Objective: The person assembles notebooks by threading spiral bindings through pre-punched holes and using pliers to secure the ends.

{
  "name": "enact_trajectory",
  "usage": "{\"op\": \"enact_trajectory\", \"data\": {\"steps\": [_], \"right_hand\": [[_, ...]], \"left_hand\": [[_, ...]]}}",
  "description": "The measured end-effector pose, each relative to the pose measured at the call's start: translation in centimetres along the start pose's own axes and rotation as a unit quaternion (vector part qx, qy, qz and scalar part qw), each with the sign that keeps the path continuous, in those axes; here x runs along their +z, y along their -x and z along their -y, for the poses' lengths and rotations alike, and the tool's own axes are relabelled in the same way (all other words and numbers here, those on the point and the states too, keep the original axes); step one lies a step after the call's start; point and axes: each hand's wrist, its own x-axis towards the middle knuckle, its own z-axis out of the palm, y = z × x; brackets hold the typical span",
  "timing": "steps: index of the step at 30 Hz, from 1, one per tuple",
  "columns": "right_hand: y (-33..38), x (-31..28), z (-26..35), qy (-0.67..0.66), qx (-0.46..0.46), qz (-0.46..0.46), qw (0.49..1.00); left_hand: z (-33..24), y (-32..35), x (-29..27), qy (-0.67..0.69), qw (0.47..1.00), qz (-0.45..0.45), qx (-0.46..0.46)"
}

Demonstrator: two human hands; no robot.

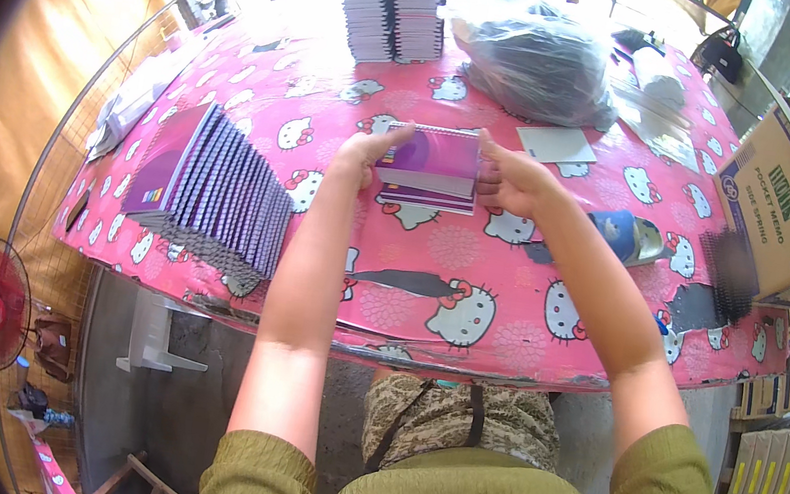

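Note:
Over the middle of the pink table [398, 298] I hold several small purple spiral notebooks [436, 155] in a stack, with the coil along the far edge. My left hand [364, 154] closes on the left side, its thumb on top. The right side is gripped by my right hand [516, 177], whose thumb lies near the far right corner. White page edges show at the near side of the stack. To the left, a long leaning row of matching purple notebooks [217, 187] stands with the coils showing.
Behind my hands are tall notebook piles [389, 4] and a clear plastic bag [533, 54] of dark contents. A white card [556, 145] and a blue roll [619, 235] lie right of centre. An open cardboard box [776, 195] stands at the right edge, beside black wire coils [726, 273].

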Motion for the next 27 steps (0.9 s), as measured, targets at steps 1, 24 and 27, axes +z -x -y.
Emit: {"op": "enact_trajectory", "data": {"steps": [1, 24, 27], "right_hand": [[-0.6, 0.3, 0.0, -0.006, -0.001, -0.01, 1.0], [1.9, 1.0, 0.0, 0.08, 0.025, -0.044, 0.996], [1.3, 0.2, -0.4, 0.065, 0.032, -0.041, 0.997]], "left_hand": [[0.4, -0.8, 0.1, -0.022, 0.998, 0.059, -0.024], [1.4, 2.8, 2.2, 0.018, 0.997, 0.07, 0.016], [0.8, 3.6, 3.0, 0.002, 0.999, 0.052, 0.014]]}}
